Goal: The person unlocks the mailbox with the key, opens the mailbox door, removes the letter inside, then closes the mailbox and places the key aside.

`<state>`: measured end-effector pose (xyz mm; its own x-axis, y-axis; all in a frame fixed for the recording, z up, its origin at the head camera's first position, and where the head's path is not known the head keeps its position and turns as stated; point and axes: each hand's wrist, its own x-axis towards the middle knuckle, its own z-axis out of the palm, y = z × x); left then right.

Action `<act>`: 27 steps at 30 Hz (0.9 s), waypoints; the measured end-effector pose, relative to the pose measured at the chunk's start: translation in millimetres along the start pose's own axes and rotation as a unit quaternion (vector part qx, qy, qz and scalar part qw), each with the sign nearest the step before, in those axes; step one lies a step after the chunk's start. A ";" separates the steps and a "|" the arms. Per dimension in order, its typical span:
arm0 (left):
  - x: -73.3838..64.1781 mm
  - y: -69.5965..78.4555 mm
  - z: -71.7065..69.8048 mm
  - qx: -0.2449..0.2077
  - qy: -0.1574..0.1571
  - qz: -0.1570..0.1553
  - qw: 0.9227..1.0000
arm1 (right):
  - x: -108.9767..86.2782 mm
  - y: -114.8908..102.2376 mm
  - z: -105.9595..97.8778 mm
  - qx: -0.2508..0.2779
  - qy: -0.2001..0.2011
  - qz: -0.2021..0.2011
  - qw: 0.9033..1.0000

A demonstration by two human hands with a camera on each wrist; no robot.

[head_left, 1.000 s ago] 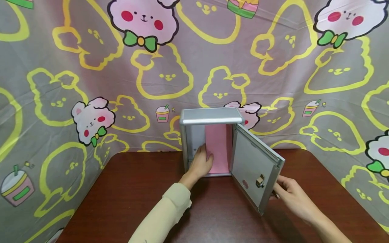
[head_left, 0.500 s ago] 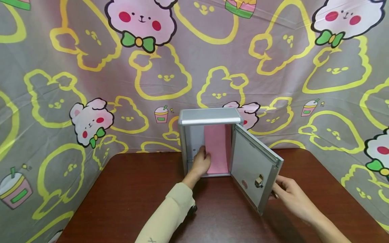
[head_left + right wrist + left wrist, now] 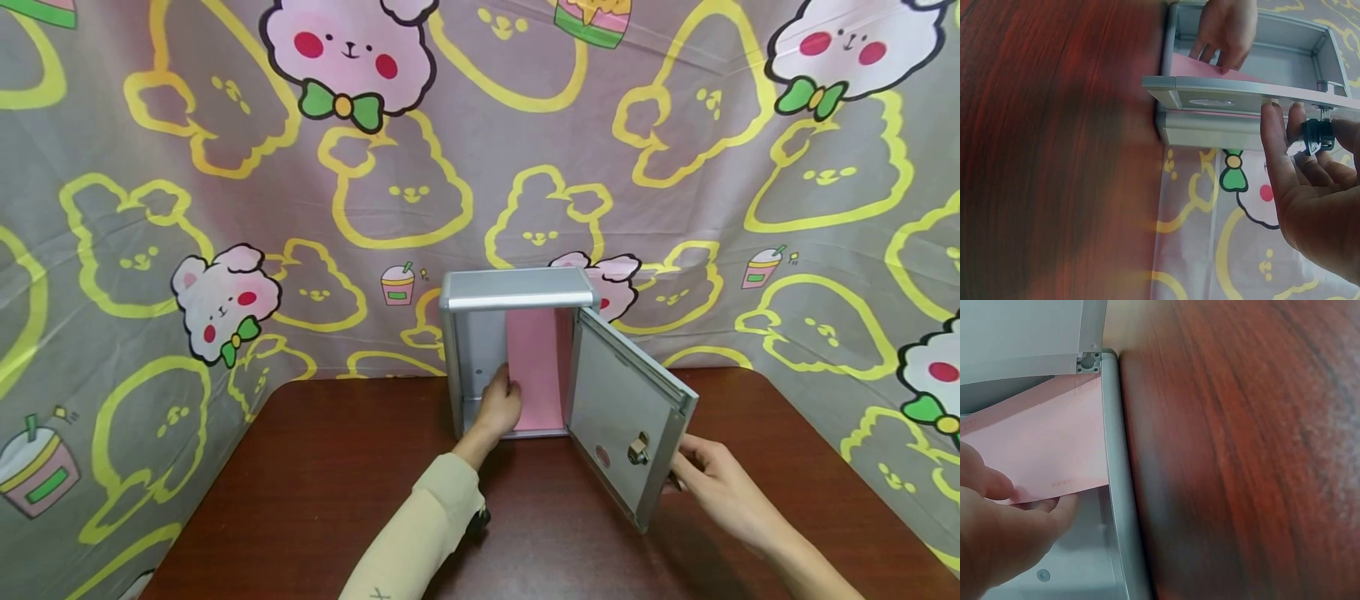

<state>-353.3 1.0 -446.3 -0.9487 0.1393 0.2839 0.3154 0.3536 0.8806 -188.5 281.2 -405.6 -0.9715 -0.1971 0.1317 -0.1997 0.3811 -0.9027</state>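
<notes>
A small silver metal box [image 3: 517, 287] stands at the back of the table, its door [image 3: 615, 400] swung wide to the right. Inside, a pink envelope [image 3: 536, 367] stands upright against the right side. My left hand [image 3: 498, 407] reaches in and pinches the envelope's left edge, thumb in front and fingers behind, as the left wrist view shows. At the outer face of the door, my right hand [image 3: 723, 479] has its fingertips against the panel. In the right wrist view its thumb and fingers hold the black-headed key [image 3: 1319, 135] at the lock.
A lock cam [image 3: 639, 450] sticks out from the door's inner face. The brown wooden table [image 3: 322, 483] runs up to a patterned cloth [image 3: 420, 183] hung behind and at both sides. Under the left sleeve [image 3: 416, 533] a dark object shows.
My left fingers have drawn in around the envelope's left edge, and the left forearm has shifted slightly right. The right hand and the door stay about where they were.
</notes>
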 end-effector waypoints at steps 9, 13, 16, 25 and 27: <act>-0.2 -3.9 -3.5 -0.010 -0.011 0.009 1.000 | 0.0 -1.3 0.6 0.003 -0.001 -0.004 1.000; -1.0 -3.2 -7.2 -0.018 -0.016 0.010 1.000 | 0.1 -2.1 0.4 -0.006 0.004 -0.001 1.000; -1.6 -1.5 -11.6 -0.032 -0.020 0.015 0.999 | 0.1 -2.2 0.2 -0.013 0.008 0.000 1.000; -2.2 -0.4 -20.6 -0.072 -0.030 0.004 0.997 | 0.4 -1.9 0.0 -0.022 0.012 -0.003 1.000; -2.9 -1.1 -21.7 -0.077 -0.033 -0.005 0.996 | 0.3 -2.2 0.1 -0.023 0.013 -0.001 1.000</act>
<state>-351.4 -19.9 -439.9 -0.9467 0.1981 0.2540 0.2940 0.2088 0.9327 -188.4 280.2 -403.6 -0.9740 -0.1752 0.1436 -0.2061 0.4216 -0.8831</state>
